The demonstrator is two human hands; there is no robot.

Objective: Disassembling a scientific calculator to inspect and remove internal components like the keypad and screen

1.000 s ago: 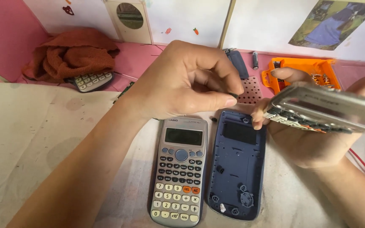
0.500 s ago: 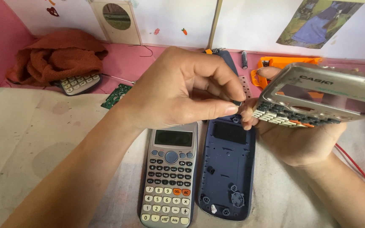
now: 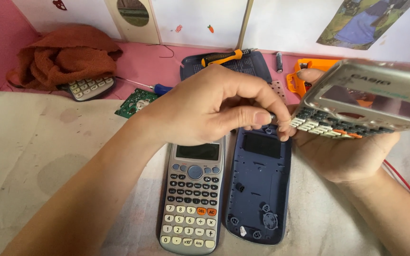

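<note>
The left hand [image 3: 214, 106] is covering the top edge of the grey calculator [image 3: 193, 194] lying on the cloth-covered bench [image 3: 34, 142], and its fingers are hiding whatever small piece they are pinching; only a dark speck is showing at the thumb tip [image 3: 262, 117], too small to make out. The right hand [image 3: 347, 151] is lying mostly under the silver calculator front [image 3: 366, 102], which is running off the right edge of the view. That shell is being held tilted, keys facing down, with the thumb [image 3: 309, 76] curling over its near corner. The left hand is narrowly closed, thumb and forefinger pressed together just beside the corner of the shell.

A dark blue back cover [image 3: 259, 185] is lying inside-up on the bench, touching the grey calculator's right side; its upper end is partly hidden by both hands. The near-left part of the bench is lying open, taken up only by the left forearm. Along the far edge, the pink strip is crowded: a rust-coloured towel [image 3: 62, 54] is half burying another calculator [image 3: 86, 87], a green circuit board [image 3: 134, 102] is peeking out beside the left wrist, and a yellow-handled screwdriver [image 3: 224, 57] is resting on a dark blue cover [image 3: 243, 64]. An orange tool [image 3: 304, 71] is sitting behind the right thumb, mostly blocked.
</note>
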